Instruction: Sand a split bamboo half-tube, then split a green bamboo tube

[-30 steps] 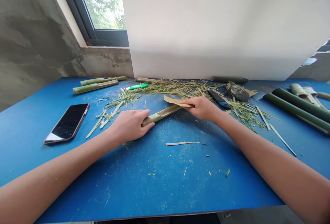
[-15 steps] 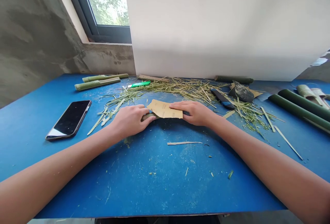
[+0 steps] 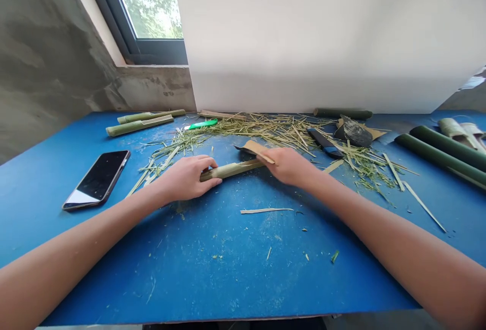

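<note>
My left hand [image 3: 187, 178] is closed round the near end of a pale green bamboo piece [image 3: 231, 169] that lies flat on the blue table [image 3: 235, 269]. My right hand [image 3: 289, 165] is closed on a sheet of brown sandpaper [image 3: 253, 149], folded over the far end of the bamboo. Bamboo shavings [image 3: 266, 130] lie scattered just behind both hands.
A black phone [image 3: 97, 178] lies at the left. Two split bamboo pieces [image 3: 142, 121] and a green utility knife [image 3: 202, 124] lie at the back left. A dark-handled knife [image 3: 323, 142], a dark stone [image 3: 355, 132] and dark green bamboo tubes [image 3: 440, 155] sit at the right. A thin sliver [image 3: 266, 210] lies near the middle.
My right hand has drawn the sandpaper from the middle of the bamboo, close to my left hand, back to its far end, uncovering the bamboo. My left hand kept its grip.
</note>
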Motion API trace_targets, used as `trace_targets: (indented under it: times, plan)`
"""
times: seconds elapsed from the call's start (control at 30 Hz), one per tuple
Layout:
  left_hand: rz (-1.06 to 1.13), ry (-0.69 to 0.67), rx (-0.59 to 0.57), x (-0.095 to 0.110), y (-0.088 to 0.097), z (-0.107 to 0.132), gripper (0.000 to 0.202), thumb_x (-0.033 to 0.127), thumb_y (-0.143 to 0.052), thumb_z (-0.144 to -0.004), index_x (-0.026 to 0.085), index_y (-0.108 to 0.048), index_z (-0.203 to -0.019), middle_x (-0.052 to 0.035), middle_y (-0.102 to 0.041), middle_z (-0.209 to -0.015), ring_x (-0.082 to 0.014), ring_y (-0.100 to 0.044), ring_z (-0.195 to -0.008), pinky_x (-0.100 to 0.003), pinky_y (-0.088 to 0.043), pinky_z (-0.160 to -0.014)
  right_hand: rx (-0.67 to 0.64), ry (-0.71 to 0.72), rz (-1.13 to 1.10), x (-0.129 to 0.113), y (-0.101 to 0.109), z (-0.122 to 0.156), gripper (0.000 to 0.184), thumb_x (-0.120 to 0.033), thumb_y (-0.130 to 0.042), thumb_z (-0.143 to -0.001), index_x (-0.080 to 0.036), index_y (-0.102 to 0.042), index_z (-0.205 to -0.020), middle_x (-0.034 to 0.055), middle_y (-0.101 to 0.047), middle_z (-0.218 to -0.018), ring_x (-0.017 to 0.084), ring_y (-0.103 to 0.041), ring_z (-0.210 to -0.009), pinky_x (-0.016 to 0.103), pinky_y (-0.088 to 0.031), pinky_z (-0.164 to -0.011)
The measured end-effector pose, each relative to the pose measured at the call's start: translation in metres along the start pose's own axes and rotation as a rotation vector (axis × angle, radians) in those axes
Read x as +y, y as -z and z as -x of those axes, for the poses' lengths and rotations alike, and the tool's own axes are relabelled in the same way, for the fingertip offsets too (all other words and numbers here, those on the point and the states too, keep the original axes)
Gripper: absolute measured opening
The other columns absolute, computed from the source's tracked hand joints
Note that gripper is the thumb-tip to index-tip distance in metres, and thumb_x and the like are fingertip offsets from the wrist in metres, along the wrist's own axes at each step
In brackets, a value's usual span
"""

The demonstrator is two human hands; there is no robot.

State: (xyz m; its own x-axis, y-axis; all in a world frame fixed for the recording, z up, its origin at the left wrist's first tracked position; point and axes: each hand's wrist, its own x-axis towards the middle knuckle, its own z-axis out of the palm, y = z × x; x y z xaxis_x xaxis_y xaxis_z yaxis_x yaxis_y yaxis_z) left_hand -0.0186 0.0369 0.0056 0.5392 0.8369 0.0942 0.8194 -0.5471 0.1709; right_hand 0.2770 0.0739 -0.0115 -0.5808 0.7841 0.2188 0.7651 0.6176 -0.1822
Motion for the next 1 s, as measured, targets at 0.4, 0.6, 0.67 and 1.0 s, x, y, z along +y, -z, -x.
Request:
trace_targets:
  times: [0.4,0.6,0.67,1.0]
  plan:
    - [-0.213,0.017,0.079,0.019,-0.012,-0.002,0.047,0.051,-0.036,-0.101,0.02,-0.071,-0.108,-0.0095,-0.069,-0.095,-0.0239,-0.067,-0.079,-0.034,-0.044,-0.066,0.128,-0.017,-0.132,-0.019,-0.007,-0.001,0.039,-0.031,-0.041,-0.104,-0.022,-0.067,-0.132,0.0102,-0.072,-0.127,0.028,-0.067,-0.117,0.04,-0.05,-0.103]
    - [-0.23,0.036,0.063,0.019,-0.011,-0.001,0.048,0.05,-0.031,-0.103,0.022,-0.068,-0.119,-0.0097,-0.07,-0.101,-0.025,-0.068,-0.085,-0.033,-0.045,-0.067,0.15,-0.144,-0.081,-0.01,-0.011,-0.005,0.04,-0.032,-0.04,-0.104,-0.019,-0.07,-0.127,0.0127,-0.075,-0.118,0.032,-0.071,-0.108,0.043,-0.054,-0.094]
    - [-0.233,0.03,0.05,0.02,-0.011,0.0,0.049,0.049,-0.03,-0.104,0.021,-0.067,-0.121,-0.0108,-0.071,-0.104,-0.0258,-0.069,-0.087,-0.034,-0.046,-0.069,0.21,-0.148,-0.089,-0.007,-0.01,-0.004,0.04,-0.032,-0.04,-0.105,-0.021,-0.069,-0.129,0.0115,-0.073,-0.124,0.031,-0.069,-0.114,0.044,-0.052,-0.099]
    - [-0.254,0.071,0.018,0.02,-0.01,0.0,0.053,0.048,-0.025,-0.105,0.019,-0.067,-0.12,-0.0117,-0.073,-0.107,-0.0271,-0.071,-0.09,-0.035,-0.048,-0.071,0.242,-0.021,-0.146,-0.01,-0.01,-0.004,0.042,-0.032,-0.038,-0.106,-0.018,-0.067,-0.132,0.0111,-0.068,-0.134,0.028,-0.063,-0.125,0.045,-0.048,-0.109]
